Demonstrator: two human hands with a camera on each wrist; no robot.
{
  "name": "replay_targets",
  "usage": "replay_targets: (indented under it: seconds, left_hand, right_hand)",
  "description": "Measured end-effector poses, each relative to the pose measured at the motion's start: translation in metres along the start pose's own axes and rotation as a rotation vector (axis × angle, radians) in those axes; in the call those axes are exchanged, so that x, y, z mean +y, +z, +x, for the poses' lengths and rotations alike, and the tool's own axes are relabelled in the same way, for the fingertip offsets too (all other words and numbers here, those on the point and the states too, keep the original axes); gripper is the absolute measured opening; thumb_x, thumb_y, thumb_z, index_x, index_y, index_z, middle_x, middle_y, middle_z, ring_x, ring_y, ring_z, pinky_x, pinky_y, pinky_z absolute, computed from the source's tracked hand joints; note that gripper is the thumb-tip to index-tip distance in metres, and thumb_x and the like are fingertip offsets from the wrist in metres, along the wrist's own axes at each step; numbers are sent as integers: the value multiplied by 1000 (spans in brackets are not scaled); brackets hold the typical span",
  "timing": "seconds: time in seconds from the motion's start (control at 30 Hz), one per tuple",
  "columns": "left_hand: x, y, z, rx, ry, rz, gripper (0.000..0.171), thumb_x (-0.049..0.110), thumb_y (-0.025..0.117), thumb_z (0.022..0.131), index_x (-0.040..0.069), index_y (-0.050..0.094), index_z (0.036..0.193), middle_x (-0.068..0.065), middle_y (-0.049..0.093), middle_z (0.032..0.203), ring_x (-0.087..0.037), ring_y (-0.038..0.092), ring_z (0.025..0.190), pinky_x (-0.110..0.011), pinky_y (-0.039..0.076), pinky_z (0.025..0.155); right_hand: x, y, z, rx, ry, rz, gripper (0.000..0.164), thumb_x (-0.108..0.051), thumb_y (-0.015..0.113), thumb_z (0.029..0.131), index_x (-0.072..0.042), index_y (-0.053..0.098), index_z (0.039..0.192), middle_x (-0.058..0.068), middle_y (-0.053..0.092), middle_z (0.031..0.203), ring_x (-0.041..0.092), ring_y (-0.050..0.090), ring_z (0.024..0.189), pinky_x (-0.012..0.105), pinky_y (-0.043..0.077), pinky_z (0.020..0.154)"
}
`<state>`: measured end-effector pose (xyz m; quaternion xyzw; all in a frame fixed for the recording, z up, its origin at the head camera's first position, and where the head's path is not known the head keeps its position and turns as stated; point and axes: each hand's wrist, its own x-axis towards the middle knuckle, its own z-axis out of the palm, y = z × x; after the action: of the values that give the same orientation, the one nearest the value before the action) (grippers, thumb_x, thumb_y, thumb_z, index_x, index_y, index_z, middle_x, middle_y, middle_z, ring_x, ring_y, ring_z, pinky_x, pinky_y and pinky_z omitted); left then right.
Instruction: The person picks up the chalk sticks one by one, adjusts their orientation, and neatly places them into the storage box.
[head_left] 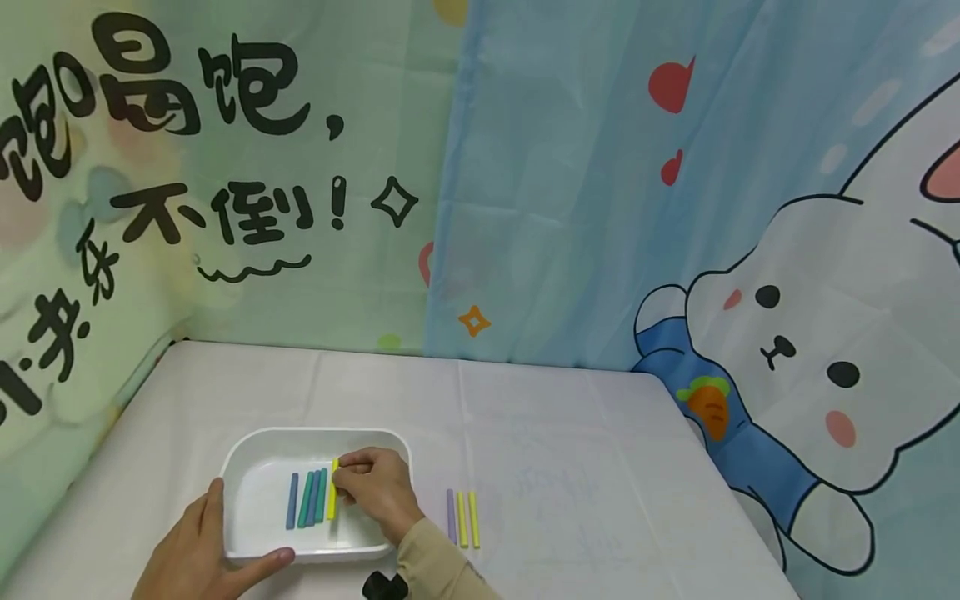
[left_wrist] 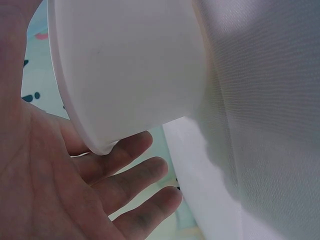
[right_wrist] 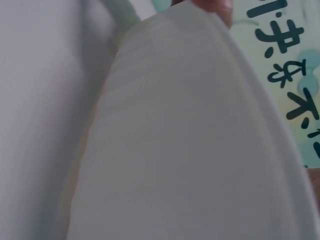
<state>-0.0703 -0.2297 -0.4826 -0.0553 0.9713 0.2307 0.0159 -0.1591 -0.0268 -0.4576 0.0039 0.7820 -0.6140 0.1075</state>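
A white tray [head_left: 258, 533] stands on the table, with blue and green sticks [head_left: 306, 500] lying side by side in it. My right hand [head_left: 381, 492] reaches over the tray's right part and pinches a thin yellow stick [head_left: 332, 500] between thumb and fingers, beside that row. At the tray's front left corner rests my left hand [head_left: 202, 550], its thumb along the front rim and its fingers by the left side. Close up, the left wrist view has the left fingers [left_wrist: 135, 185] fairly straight against the tray's end. The right wrist view holds mostly the tray's outer wall [right_wrist: 170, 130].
Right of the tray, a purple stick [head_left: 452, 517] and two yellow sticks [head_left: 468, 521] lie on the white tablecloth [head_left: 600, 500]. A small black object [head_left: 385, 586] is by the right sleeve. Printed curtains [head_left: 555, 192] hang behind the table.
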Motion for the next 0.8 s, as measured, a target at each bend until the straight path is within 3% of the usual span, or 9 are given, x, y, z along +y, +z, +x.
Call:
replay_targets:
  seconds: [0.23,0.43,0.53,0.7,0.8]
  left_hand:
    - [1,-1,0,-5,-11,7,144,86,65,70,-23,14,148,-46,39,136,-55,51,118,-63,48,92]
    - [-1,-1,-4,79,46,0,139,82,71,70,-22,19,146,-45,44,132,-53,54,113,-61,50,87]
    - [0,-2,-4,69,43,-6,140,83,70,70,-22,17,147,-45,44,132,-53,55,113,-61,50,87]
    - [0,-2,-4,37,28,-4,141,84,68,70,-22,15,148,-45,42,134,-53,54,114,-62,50,89]
    - [0,-1,-5,54,37,-5,140,83,69,70,-22,16,148,-45,42,135,-53,53,114,-62,49,90]
  right_hand:
    - [1,4,3,24,19,-107,15,2,75,80,-2,73,94,0,66,76,8,63,63,24,56,60]
    - [2,9,7,47,-7,-239,13,-1,75,80,-8,74,91,-5,65,75,4,59,67,20,50,61]
    - [2,10,9,54,-6,-288,13,-1,75,78,-9,74,88,-6,65,72,4,58,64,19,47,60]
    - [5,11,10,42,14,-290,12,2,73,80,-8,74,86,-5,64,68,5,58,58,18,46,56]
    - [6,11,10,39,18,-269,12,3,72,80,-7,73,87,-4,64,69,5,58,58,19,46,55]
